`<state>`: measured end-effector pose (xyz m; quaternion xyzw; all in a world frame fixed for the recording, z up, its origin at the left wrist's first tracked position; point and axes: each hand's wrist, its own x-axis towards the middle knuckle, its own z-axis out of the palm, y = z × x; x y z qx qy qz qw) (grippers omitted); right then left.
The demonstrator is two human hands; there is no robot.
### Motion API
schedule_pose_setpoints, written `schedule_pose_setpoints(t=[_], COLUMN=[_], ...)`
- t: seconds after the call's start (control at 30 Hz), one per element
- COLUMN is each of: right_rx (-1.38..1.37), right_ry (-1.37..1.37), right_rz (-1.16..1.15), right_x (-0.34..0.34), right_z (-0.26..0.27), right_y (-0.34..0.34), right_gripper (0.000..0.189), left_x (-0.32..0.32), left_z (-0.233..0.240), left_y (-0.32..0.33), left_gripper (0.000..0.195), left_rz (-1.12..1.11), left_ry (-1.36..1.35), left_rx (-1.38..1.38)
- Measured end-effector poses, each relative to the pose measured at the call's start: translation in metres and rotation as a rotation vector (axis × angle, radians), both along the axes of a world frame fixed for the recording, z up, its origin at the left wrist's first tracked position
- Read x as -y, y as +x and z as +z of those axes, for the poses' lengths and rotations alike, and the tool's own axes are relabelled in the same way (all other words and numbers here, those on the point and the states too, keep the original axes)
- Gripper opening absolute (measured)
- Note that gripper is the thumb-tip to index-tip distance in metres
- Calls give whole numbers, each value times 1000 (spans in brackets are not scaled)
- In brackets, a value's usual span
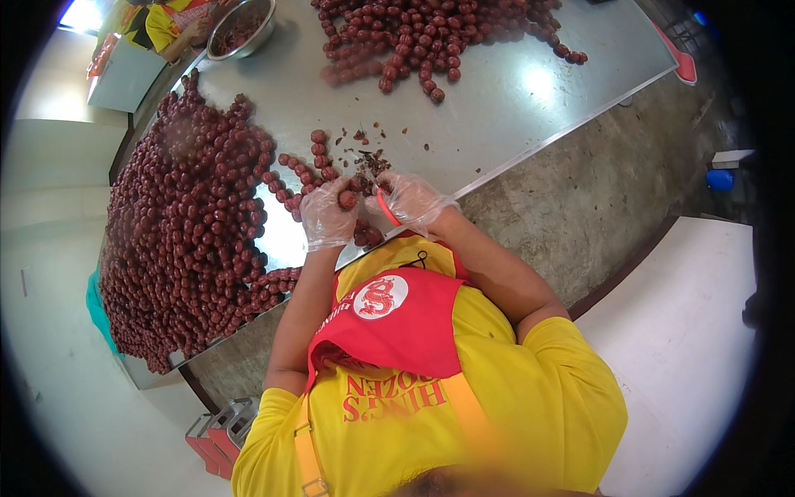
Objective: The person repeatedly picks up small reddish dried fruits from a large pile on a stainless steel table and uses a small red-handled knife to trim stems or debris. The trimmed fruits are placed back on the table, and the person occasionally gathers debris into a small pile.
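My left hand (pixel 324 216), in a clear plastic glove, grips a string of small round dark-red sausages (pixel 348 199) near the table's front edge. Other links of strings (pixel 318 151) trail from beside it onto the steel table. In my right hand (pixel 415 200), also gloved, is a pair of scissors with red-orange handles (pixel 389 209). Its blades are mostly hidden by the fingers, close to the held links. Dark trimmings (pixel 372 161) lie in a small pile just beyond both hands. A few links (pixel 367 235) rest below, between my wrists.
A large heap of linked sausages (pixel 192 217) covers the table's left end. More strings (pixel 422 43) lie at the far side. A steel bowl (pixel 268 31) with dark bits stands at the far left, near another person (pixel 164 28). The metal table edge (pixel 534 149) runs along the right.
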<state>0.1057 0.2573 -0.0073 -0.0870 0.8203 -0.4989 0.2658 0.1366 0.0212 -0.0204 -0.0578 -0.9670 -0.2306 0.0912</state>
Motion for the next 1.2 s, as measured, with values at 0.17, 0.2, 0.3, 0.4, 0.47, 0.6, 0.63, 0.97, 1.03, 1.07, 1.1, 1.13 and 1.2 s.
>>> schedule_pose_setpoints(t=[0.17, 0.2, 0.3, 0.4, 0.47, 0.6, 0.63, 0.97, 1.03, 1.07, 1.1, 1.13, 1.2], right_rx=[-110, -133, -77, -4, -41, -113, -90, -151, -184, -205, -209, -217, -206], right_ry=[134, 143, 199, 123, 124, 205, 210, 302, 329, 336, 355, 341, 335], right_rz=[50, 68, 105, 10, -1, 39, 47, 88, 93, 91, 93, 99, 118], right_x=[7, 7, 2, 2, 4, 9, 9, 10, 12, 12, 13, 12, 11], right_z=[-1, -2, -4, -4, -3, -4, -6, 5, 8, 7, 5, 0, -12], right_y=[5, 5, 1, 0, 2, 4, 2, 8, 8, 7, 7, 7, 6], right_gripper=[55, 54, 56, 56, 60, 67, 63, 48, 44, 42, 41, 40, 39], left_x=[-3, -3, -4, -4, -5, -5, -4, -4, -6, -6, -7, -8, -9], left_z=[3, 5, 10, 15, 16, 11, 9, 3, 4, 5, 6, 6, 7], left_y=[-2, -1, 0, 1, 0, -2, -2, -3, -3, -4, -4, -4, -5], left_gripper=[34, 33, 33, 34, 34, 33, 33, 26, 26, 27, 27, 28, 29], left_rz=[-8, -8, 10, 13, 14, 12, 10, 30, 23, 23, 23, 24, 29], left_ry=[-73, -80, -106, -128, -150, -179, -178, -155, -182, -182, -182, -183, -201], left_rx=[45, 46, 74, 84, 95, 108, 103, 92, 114, 116, 119, 122, 120])
